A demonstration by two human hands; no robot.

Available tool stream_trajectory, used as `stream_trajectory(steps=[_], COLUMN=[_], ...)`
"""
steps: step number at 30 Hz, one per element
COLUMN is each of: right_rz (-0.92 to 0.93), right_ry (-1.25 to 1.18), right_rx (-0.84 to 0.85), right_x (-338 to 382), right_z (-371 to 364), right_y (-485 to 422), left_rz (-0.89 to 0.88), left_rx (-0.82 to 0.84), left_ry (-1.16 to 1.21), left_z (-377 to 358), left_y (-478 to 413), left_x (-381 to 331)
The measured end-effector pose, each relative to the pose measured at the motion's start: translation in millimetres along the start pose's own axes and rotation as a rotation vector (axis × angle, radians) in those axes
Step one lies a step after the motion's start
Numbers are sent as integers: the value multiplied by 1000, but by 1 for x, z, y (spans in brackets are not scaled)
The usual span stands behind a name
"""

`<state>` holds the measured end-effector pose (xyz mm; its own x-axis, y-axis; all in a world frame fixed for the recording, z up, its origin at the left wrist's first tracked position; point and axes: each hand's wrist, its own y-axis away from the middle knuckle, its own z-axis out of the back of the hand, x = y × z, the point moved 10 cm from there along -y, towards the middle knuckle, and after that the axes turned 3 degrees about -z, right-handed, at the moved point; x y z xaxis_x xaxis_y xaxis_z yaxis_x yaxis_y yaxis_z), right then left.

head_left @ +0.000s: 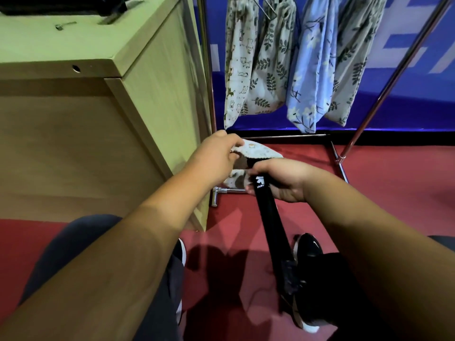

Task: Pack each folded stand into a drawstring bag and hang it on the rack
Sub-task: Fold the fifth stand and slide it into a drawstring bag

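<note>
My right hand (283, 179) grips a black folded stand (269, 217) near its upper end; white lettering shows on it. The stand's far tip enters the mouth of a pale printed drawstring bag (258, 151). My left hand (216, 153) pinches the bag's rim at the left and holds the mouth open. The stand's lower end points back toward my feet. Most of the bag hangs below my hands, hidden.
Several filled drawstring bags (268, 65) hang on a metal rack (403, 67) ahead, against a blue wall. A wooden table (103, 52) stands at my left, close to the rack's left post. Red floor lies below, with my black shoe (307, 249) on it.
</note>
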<state>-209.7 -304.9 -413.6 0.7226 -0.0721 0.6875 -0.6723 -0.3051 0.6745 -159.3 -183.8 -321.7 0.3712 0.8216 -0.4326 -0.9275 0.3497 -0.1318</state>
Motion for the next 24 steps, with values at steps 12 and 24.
stream_trajectory(steps=[12,24], right_rz=[-63,-21], right_ry=[47,-68], right_rx=[-11,-70], right_x=[-5,4], right_z=[-11,-5], right_y=[-7,7], left_rz=[137,166], left_rx=[163,266], left_ry=[578,762], left_z=[-21,-29], left_y=[8,14], left_x=[-4,-4])
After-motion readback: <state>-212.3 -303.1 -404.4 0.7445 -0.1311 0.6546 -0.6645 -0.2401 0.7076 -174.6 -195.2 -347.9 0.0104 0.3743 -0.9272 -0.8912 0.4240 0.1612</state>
